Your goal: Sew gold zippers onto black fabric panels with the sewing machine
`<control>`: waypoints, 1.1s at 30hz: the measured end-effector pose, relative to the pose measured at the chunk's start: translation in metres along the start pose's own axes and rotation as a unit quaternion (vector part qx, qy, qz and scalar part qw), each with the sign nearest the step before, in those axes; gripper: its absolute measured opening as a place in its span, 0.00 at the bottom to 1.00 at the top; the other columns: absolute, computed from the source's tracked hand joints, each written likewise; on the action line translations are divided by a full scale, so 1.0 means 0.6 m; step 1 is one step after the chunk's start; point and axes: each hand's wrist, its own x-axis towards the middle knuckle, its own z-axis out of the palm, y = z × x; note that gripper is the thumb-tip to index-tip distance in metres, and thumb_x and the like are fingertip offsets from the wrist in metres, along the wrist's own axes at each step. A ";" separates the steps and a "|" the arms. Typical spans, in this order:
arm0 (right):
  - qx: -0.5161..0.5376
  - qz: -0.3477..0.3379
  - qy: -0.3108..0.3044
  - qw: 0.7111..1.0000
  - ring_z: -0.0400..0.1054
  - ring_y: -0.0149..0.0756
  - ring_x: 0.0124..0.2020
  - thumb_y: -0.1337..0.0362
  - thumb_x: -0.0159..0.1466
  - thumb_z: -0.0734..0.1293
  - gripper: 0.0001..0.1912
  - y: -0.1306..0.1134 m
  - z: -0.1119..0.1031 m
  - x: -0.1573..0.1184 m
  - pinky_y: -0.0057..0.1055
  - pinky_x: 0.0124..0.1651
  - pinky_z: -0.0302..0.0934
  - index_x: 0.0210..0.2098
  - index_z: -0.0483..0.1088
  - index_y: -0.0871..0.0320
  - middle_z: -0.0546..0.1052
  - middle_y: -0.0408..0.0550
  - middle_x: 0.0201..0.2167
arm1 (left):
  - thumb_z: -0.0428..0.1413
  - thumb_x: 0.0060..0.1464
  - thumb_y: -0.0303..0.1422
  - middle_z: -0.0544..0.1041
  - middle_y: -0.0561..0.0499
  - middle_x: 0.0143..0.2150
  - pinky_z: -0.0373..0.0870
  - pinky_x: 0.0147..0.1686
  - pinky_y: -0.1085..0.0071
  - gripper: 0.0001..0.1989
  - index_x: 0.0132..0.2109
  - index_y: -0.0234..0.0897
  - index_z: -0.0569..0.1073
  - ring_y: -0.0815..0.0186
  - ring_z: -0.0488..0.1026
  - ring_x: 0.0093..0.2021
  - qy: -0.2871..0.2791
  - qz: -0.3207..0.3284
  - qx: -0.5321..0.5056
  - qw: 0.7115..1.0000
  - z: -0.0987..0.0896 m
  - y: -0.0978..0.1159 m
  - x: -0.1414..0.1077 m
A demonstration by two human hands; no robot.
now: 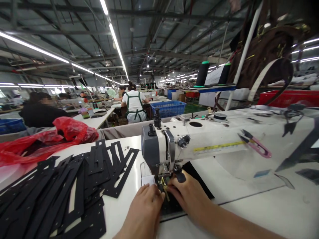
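Head view: I'm seeing left hand (149, 202) and right hand (190, 192), fingers curling, clamping unclear, flanking the gold-trimmed black piece (171, 205) under the sewing machine (214, 132); probably light, bendy, edges offering best hold.

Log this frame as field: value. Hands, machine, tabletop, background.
left_hand: left hand beside the needle area, over black material; grip unclear
right_hand: right hand by a gold-coloured strip; grip unclear
machine: white sewing machine, pink-handled snips on its front
tabletop_left: overlapping black cut pieces, many with slots
beyond_pieces: red plastic bag
background: blue basket; person in white top, back turned
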 end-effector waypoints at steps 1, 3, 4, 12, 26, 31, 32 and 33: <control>0.028 0.028 -0.017 0.999 0.67 0.37 0.33 0.73 0.57 0.64 0.05 0.003 0.003 -0.001 0.31 0.36 0.62 0.30 0.70 0.59 0.73 0.48 0.31 | 0.47 0.52 0.21 0.71 0.44 0.37 0.72 0.38 0.59 0.14 0.44 0.33 0.70 0.59 0.70 0.37 -0.007 0.005 0.014 1.000 0.000 0.005 -0.003; 0.075 0.072 -0.052 0.993 0.67 0.36 0.33 0.72 0.56 0.65 0.03 0.009 0.007 0.000 0.29 0.35 0.61 0.29 0.69 0.60 0.73 0.47 0.30 | 0.50 0.51 0.22 0.71 0.44 0.37 0.73 0.35 0.61 0.16 0.48 0.32 0.68 0.59 0.69 0.36 -0.027 0.011 0.045 0.999 0.003 0.011 -0.008; 0.084 0.077 -0.060 0.992 0.67 0.37 0.32 0.71 0.56 0.65 0.02 0.011 0.009 0.000 0.29 0.35 0.61 0.28 0.69 0.60 0.73 0.47 0.29 | 0.51 0.50 0.22 0.71 0.44 0.38 0.73 0.34 0.62 0.17 0.49 0.32 0.67 0.59 0.69 0.36 -0.035 0.012 0.057 0.998 0.004 0.012 -0.009; 0.084 0.055 -0.066 0.993 0.68 0.35 0.30 0.69 0.59 0.63 0.03 0.016 0.008 0.009 0.27 0.33 0.59 0.29 0.70 0.59 0.73 0.44 0.26 | 0.50 0.55 0.23 0.69 0.45 0.37 0.70 0.36 0.63 0.13 0.48 0.35 0.69 0.60 0.66 0.37 -0.011 0.029 0.076 0.997 0.012 0.001 -0.003; -0.005 0.191 -0.073 0.979 0.72 0.40 0.32 0.60 0.62 0.62 0.11 0.007 0.026 0.022 0.28 0.33 0.59 0.30 0.72 0.60 0.76 0.51 0.28 | 0.46 0.55 0.22 0.68 0.45 0.39 0.70 0.35 0.65 0.17 0.51 0.35 0.67 0.60 0.66 0.38 -0.054 0.010 0.009 0.998 0.001 -0.001 -0.001; -0.008 0.215 -0.084 0.973 0.72 0.37 0.31 0.57 0.60 0.64 0.11 0.010 0.016 0.029 0.25 0.30 0.59 0.29 0.72 0.57 0.77 0.46 0.27 | 0.44 0.56 0.21 0.68 0.44 0.40 0.70 0.36 0.65 0.18 0.51 0.36 0.67 0.61 0.66 0.38 -0.055 0.007 -0.002 0.998 -0.003 0.002 -0.001; -0.005 0.210 -0.088 0.974 0.72 0.36 0.30 0.56 0.59 0.64 0.11 0.012 0.014 0.030 0.24 0.28 0.59 0.28 0.72 0.57 0.77 0.45 0.26 | 0.44 0.56 0.21 0.67 0.44 0.39 0.70 0.35 0.65 0.17 0.51 0.35 0.67 0.61 0.66 0.38 -0.050 0.009 -0.001 0.999 -0.003 0.002 -0.002; -0.003 0.205 -0.092 0.974 0.72 0.35 0.29 0.56 0.59 0.65 0.11 0.012 0.012 0.030 0.24 0.28 0.58 0.28 0.72 0.56 0.77 0.44 0.26 | 0.44 0.56 0.21 0.67 0.44 0.39 0.70 0.34 0.66 0.17 0.51 0.35 0.68 0.61 0.66 0.38 -0.045 0.012 0.001 0.999 -0.002 0.001 -0.002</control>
